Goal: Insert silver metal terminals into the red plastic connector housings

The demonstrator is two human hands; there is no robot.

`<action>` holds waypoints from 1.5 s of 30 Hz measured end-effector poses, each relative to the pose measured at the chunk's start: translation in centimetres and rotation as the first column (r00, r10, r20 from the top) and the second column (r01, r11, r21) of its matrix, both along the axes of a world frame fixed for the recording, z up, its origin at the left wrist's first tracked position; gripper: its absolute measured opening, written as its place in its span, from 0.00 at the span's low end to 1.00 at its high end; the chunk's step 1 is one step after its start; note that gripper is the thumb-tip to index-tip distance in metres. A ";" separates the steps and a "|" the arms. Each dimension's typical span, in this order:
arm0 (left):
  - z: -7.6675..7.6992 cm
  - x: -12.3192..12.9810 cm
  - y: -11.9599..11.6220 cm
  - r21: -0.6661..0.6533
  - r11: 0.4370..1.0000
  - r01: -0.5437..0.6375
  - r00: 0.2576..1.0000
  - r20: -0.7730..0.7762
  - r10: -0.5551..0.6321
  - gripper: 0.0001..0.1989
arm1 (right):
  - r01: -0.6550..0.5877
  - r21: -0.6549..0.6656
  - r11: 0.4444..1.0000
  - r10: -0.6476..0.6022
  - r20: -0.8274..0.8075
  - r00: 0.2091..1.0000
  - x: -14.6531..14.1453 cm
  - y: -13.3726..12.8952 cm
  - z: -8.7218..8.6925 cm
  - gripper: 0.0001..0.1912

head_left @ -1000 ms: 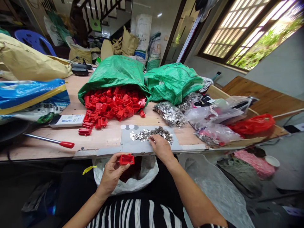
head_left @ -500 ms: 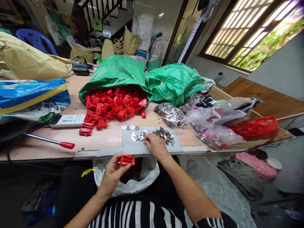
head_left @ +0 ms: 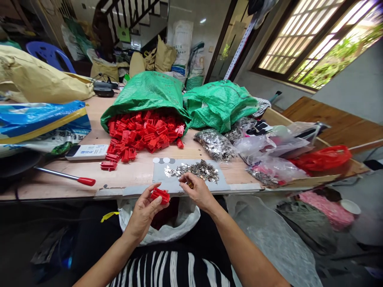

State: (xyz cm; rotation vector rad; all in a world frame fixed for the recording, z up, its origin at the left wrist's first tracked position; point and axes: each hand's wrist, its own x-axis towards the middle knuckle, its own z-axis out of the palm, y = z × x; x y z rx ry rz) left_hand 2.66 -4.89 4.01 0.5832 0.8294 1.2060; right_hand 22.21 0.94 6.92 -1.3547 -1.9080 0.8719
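One long wooden tabletop (head_left: 140,171) spans the scene, with two green woven sacks standing on it: the left sack (head_left: 149,89) lies open toward the near side, while the right sack (head_left: 221,103) slumps beside it. Below the near edge, a white sack (head_left: 176,236) gapes upward. Red plastic housings (head_left: 143,131) spill in a heap from the left green sack's mouth. Nearer, a gray sheet (head_left: 167,184) carries a strewn pile of small flat metal pieces (head_left: 206,169); a clear bag (head_left: 214,145) of similar pieces sits beyond its far right corner. The left hand (head_left: 143,213) has its grip closed around one red housing (head_left: 160,195), held tilted above the white sack. The right hand (head_left: 201,195) hovers at the sheet's near side, fingers curled; a small yellowish object (head_left: 190,184) shows among them, though whether the grip has hold of it I cannot tell.
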 end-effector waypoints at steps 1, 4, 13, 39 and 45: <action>0.1 0.1 0.1 -0.001 1.000 -0.005 1.000 0.010 0.005 0.23 | -0.029 -0.017 0.999 0.029 -0.026 0.999 -0.2 -0.4 0.1 0.05; 0.5 0.3 0.4 0.003 1.000 -0.020 1.000 0.019 0.020 0.23 | -0.097 -0.019 0.995 0.095 -0.074 0.993 -0.9 -1.6 0.5 0.07; 1.3 0.7 0.3 0.033 0.999 -0.011 0.999 0.046 0.010 0.25 | -0.191 0.183 0.964 0.197 -0.012 0.980 -1.8 -3.0 1.0 0.05; -2.8 -0.9 4.0 0.476 0.865 0.160 0.688 -0.682 0.248 0.18 | -0.101 0.087 0.991 0.091 0.116 0.989 -0.9 -1.8 -2.4 0.13; -2.9 -0.8 4.8 0.507 0.821 0.262 0.601 -0.751 0.273 0.21 | -0.132 0.111 0.985 0.108 0.197 0.974 -1.5 -0.9 -2.6 0.07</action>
